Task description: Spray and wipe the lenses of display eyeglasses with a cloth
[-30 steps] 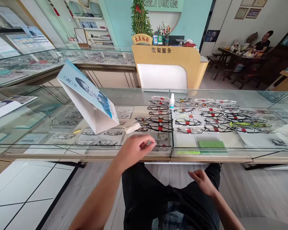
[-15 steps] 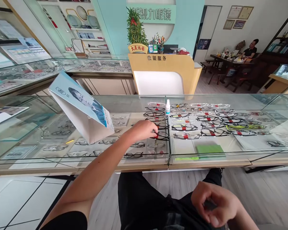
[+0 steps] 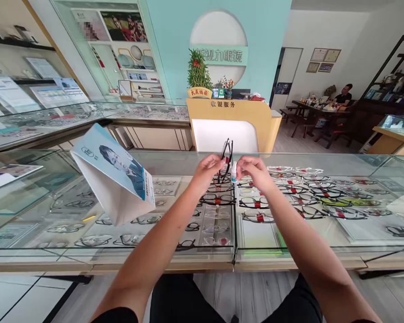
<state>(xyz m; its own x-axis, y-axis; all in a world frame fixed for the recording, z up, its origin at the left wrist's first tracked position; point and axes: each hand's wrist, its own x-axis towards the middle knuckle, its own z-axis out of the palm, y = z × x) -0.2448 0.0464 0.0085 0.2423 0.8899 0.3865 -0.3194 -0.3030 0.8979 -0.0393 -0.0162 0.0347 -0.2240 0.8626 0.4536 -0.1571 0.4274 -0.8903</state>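
Note:
My left hand pinches a pair of black-framed glasses and holds them upright above the glass counter. My right hand is raised beside them with its fingers curled at the frame's lower edge, close to a small white spray bottle. I cannot make out whether the right fingers grip the frame. Rows of glasses with red tags lie on the counter under and to the right of my hands.
A folded blue and white stand-up card stands on the counter at the left. A green cloth lies near the front edge. Beyond are a wooden cashier desk, more display cases, and a person seated at a table at the far right.
My left hand has lifted a black pair of glasses off the counter and raised it. My right hand has come up from my lap to meet it. The view has tilted upward.

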